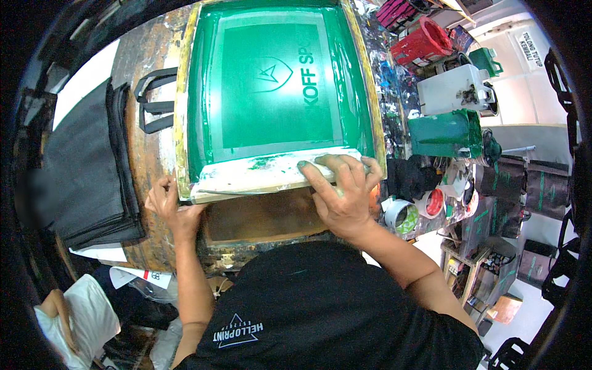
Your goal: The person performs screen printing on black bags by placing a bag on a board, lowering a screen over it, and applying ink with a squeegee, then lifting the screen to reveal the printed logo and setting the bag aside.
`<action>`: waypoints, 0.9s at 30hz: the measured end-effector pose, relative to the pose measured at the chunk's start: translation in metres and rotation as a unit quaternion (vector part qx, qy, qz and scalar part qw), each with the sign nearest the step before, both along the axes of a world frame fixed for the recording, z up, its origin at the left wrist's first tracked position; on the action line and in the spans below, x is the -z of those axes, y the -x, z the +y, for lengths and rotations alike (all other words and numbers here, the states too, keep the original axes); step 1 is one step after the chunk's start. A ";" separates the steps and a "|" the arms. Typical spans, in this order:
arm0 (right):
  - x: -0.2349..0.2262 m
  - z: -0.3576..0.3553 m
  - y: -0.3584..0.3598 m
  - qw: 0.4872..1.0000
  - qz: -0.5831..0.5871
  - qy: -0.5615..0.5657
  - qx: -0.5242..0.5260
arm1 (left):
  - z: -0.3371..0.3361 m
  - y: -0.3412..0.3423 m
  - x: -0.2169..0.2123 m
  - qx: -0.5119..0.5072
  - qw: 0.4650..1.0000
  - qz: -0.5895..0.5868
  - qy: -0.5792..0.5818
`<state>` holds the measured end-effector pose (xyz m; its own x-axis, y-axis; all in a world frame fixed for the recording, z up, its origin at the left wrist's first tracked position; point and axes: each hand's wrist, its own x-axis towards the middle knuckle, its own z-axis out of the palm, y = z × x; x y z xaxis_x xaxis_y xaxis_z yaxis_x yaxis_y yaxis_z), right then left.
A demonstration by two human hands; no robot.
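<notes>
A screen printing frame (181, 117) with a green ink-covered mesh lies before me, showing a shield mark and lettering. Across its near end runs a white bar (277, 165) smeared with green; I cannot tell whether it is part of the frame. My right hand (345, 194) curls over this bar's right half, fingers on top, with green on a fingertip. At the near left corner, my left hand (171, 206) is closed against the frame, fingers bent and thumb below. From under the left side stick out black bag handles (154, 98); the rest is hidden.
A stack of black fabric bags (86, 166) lies left on the stained wooden table (145, 52). Along the right stand a red container (422, 42), a white jug (450, 92), a green ink container (444, 134) and tape rolls (401, 216). Printed black bags (502, 185) are farther right.
</notes>
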<state>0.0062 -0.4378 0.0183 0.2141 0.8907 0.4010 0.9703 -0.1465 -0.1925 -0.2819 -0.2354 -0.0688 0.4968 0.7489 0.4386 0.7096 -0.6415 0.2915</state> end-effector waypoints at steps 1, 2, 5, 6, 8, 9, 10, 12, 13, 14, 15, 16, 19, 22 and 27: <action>-0.008 0.001 0.000 1.000 0.000 -0.002 0.000 | 0.000 0.003 0.000 0.006 0.999 -0.036 0.007; -0.016 0.002 0.000 1.000 0.000 -0.003 0.000 | -0.002 0.008 0.003 0.012 0.997 -0.072 0.013; -0.046 0.013 -0.009 1.000 -0.019 -0.023 -0.007 | -0.001 0.002 -0.005 0.002 0.962 -0.240 0.131; -0.056 0.018 -0.012 0.999 -0.027 -0.035 -0.013 | -0.003 -0.002 -0.010 -0.007 0.935 -0.303 0.183; -0.081 0.029 -0.019 0.997 -0.047 -0.053 -0.014 | -0.002 -0.030 -0.045 0.050 0.911 -0.394 0.114; -0.093 0.036 -0.022 0.996 -0.065 -0.067 -0.004 | -0.001 -0.043 -0.064 0.066 0.890 -0.433 0.128; -0.106 0.043 -0.026 0.994 -0.080 -0.080 0.005 | -0.001 -0.055 -0.084 0.081 0.867 -0.470 0.142; -0.131 0.064 -0.038 0.980 -0.149 -0.132 0.020 | 0.006 -0.076 -0.120 0.079 0.859 -0.495 0.108; -0.140 0.078 -0.047 0.971 -0.158 -0.178 0.010 | 0.018 -0.086 -0.129 0.071 0.853 -0.511 0.077; -0.150 0.095 -0.057 0.960 -0.167 -0.224 0.000 | 0.024 -0.096 -0.144 0.070 0.837 -0.534 0.094; -0.173 0.107 -0.063 0.963 -0.201 -0.181 0.011 | 0.025 -0.108 -0.165 0.066 0.834 -0.539 0.095; -0.184 0.114 -0.068 0.966 -0.196 -0.170 0.011 | 0.024 -0.116 -0.178 0.061 0.831 -0.544 0.095; -0.210 0.131 -0.077 0.967 -0.182 -0.178 0.011 | 0.043 -0.117 -0.167 0.062 0.844 -0.532 0.017; -0.233 0.140 -0.073 0.985 -0.128 -0.112 0.006 | 0.052 -0.098 -0.123 0.051 0.915 -0.396 0.048; -0.241 0.142 -0.090 0.982 -0.112 -0.150 -0.034 | 0.022 -0.070 -0.031 -0.134 0.984 0.023 0.116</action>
